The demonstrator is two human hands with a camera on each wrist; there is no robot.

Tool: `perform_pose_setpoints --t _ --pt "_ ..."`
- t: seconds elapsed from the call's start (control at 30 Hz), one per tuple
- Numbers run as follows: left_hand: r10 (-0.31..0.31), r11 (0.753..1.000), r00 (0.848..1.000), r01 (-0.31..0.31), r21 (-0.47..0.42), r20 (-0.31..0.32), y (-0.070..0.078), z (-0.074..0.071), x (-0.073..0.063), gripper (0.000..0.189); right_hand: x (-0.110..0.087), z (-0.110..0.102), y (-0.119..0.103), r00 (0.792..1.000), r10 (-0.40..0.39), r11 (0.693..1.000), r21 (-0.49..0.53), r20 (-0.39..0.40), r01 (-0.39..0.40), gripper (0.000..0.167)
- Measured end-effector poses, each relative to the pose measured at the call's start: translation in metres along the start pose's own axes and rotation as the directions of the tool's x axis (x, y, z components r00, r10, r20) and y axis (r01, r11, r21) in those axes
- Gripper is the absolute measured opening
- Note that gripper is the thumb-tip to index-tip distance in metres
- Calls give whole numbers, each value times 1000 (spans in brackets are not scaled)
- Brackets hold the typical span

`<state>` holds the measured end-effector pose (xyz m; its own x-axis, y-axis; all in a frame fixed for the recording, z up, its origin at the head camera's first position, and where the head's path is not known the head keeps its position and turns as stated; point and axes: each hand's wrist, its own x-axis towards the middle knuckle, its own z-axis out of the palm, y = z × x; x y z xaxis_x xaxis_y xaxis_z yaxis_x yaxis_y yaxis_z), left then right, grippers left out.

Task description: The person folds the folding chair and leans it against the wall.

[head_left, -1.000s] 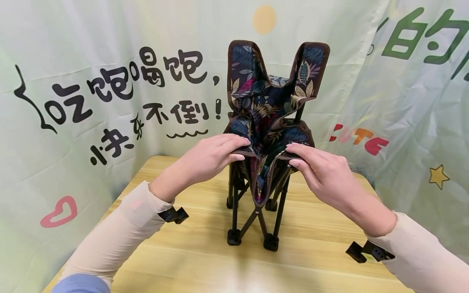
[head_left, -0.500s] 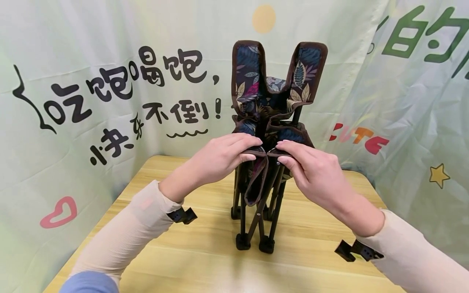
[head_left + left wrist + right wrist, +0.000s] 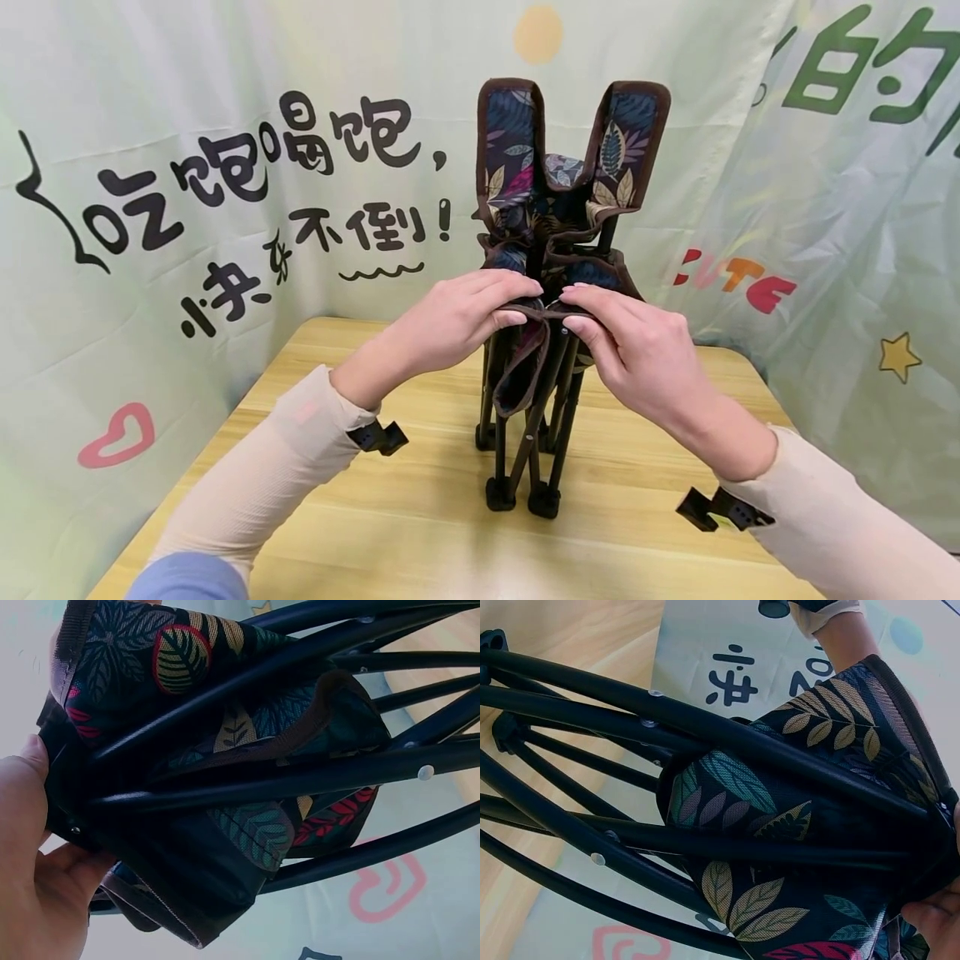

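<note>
A small folding chair (image 3: 630,150) with dark leaf-print fabric and black tube legs stands upright on the table, mostly folded. Its legs (image 3: 530,450) are close together, and the seat fabric (image 3: 517,379) sags in a fold between the front corners. My left hand (image 3: 468,321) grips the left front corner of the seat, thumb below and fingers on top. On the right front corner, my right hand (image 3: 637,342) has the same hold. The fingertips of both hands nearly meet. In the left wrist view, crossed tubes (image 3: 300,780) run out from the gripped corner; the right wrist view shows leaf-print fabric (image 3: 780,900) behind the tubes.
A wooden table (image 3: 390,517) lies under the chair. Pale printed curtains (image 3: 225,75) with lettering hang behind it and at both sides. Black camera mounts (image 3: 378,437) sit on the wrists.
Both hands have moved inward, bringing the seat's front corners together. The chair's legs have drawn closer and the seat has folded narrower, mostly in the first half second.
</note>
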<state>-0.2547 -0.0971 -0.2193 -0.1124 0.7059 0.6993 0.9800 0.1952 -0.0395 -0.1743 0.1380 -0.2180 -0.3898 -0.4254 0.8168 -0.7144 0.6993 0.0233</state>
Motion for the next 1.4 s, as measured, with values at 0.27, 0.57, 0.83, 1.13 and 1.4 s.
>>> perform_pose_setpoints --t 0.27,0.57,0.83,1.13,1.4 --pt "11 999 1000 -11 -52 -11 -4 3 1 52 0 0 0 1000 -6 1000 -10 -3 6 48" --pt "28 995 999 -30 -97 -21 -9 4 -2 53 0 4 1 1000 -11 1000 10 -12 11 48" --pt "41 988 999 -40 -148 3 -14 4 -2 52 1 7 1 999 -17 999 32 -28 18 47" --pt "90 976 995 -98 -195 -48 -17 7 1 48 3 6 1 997 -18 995 98 -69 25 45" --pt "75 972 997 -81 -220 -33 -18 8 0 49 0 6 4 999 8 993 118 -38 -4 47"
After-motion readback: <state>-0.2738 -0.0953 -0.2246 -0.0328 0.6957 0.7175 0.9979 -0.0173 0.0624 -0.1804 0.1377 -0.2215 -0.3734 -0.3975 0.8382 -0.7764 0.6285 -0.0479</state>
